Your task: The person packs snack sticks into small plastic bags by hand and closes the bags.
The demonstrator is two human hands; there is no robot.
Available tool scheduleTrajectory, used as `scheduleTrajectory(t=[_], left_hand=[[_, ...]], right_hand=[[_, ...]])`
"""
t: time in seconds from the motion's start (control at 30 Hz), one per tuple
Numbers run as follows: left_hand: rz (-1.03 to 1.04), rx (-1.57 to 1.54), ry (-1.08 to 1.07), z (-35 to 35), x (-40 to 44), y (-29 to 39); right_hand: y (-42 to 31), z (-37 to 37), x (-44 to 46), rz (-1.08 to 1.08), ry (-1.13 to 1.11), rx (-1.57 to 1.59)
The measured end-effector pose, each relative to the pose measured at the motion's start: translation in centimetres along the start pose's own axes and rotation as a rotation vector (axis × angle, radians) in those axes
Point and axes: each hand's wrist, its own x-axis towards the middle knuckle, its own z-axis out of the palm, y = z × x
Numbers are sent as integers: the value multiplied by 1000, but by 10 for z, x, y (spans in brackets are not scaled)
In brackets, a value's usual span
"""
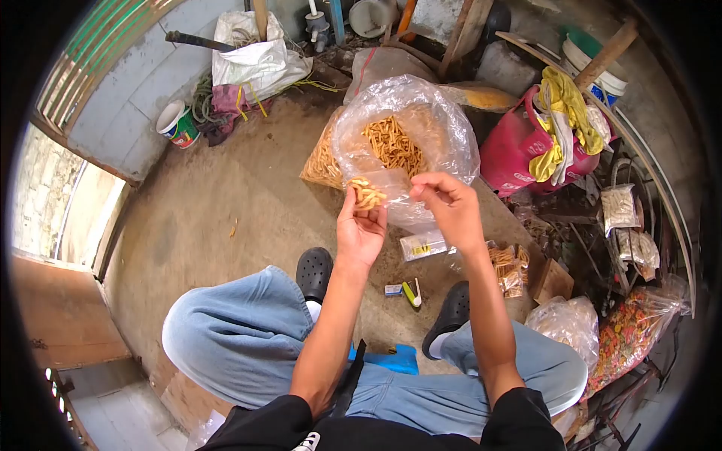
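A small clear plastic bag (366, 195) with stick-shaped snacks in its lower end is in front of me. My left hand (361, 234) grips the filled end between thumb and fingers. At the bag's other end, my right hand (456, 212) has thumb and forefinger pinched together on the plastic edge. Just beyond both hands stands a large clear plastic bag (447, 131), its mouth wide, with a heap of brown stick snacks (392, 146) inside. A flat pack of plastic bags (426, 245) lies on the floor, partly behind my right forearm.
A green stapler (411, 294) and a small blue box (393, 289) lie between my feet. Filled snack packs (511, 264) rest right of my forearm. A pink tub (508, 150) with cloths stands at back right, a white-green bucket (177, 124) at back left.
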Motion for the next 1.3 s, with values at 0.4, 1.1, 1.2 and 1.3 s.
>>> scheduleTrajectory(t=[0.4, 1.1, 1.2, 1.3], left_hand=[[-15, -246, 93, -33, 26, 21], [-34, 55, 192, -24, 11, 14], [-38, 63, 158, -21, 9, 16], [-60, 40, 127, -14, 7, 15]], right_hand=[[201, -3, 57, 182, 11, -468], [231, 19, 54, 162, -401, -980], [235, 22, 57, 212, -342, -954], [228, 22, 57, 164, -147, -838]])
